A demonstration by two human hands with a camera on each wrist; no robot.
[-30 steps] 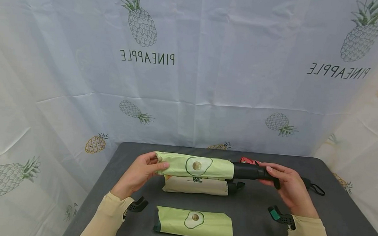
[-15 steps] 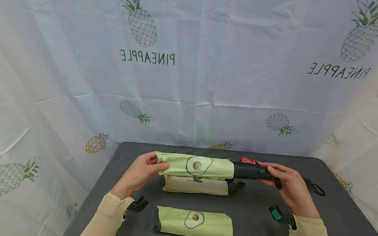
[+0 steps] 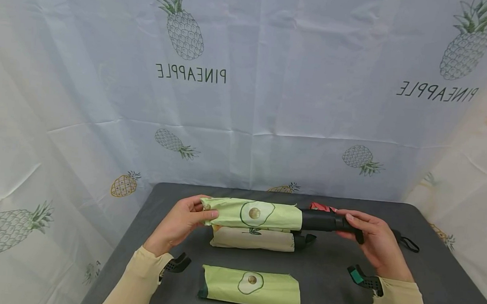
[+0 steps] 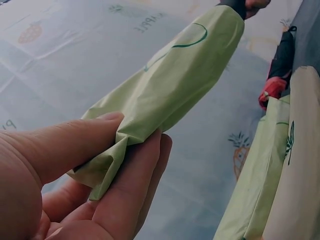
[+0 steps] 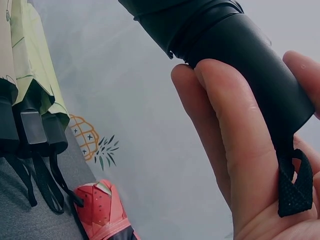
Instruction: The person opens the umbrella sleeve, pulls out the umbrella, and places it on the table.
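Both my hands hold a folded umbrella up level above the table; its light green sleeve bears an avocado print. At the sleeve's left end, my left hand pinches the cloth; the left wrist view shows the gathered, wrinkled fabric between thumb and fingers. My right hand grips the end of the black handle, thumb on one side and fingers on the other. A black strap loop hangs from the handle's end against the palm. Nearest me on the table lies another green avocado-print sleeve, dark at its left end.
Behind the held umbrella, a cream umbrella lies on the dark grey table. Other umbrella handles with straps stand side by side in the right wrist view. A red umbrella lies beyond them. White pineapple-print cloth hangs behind the table.
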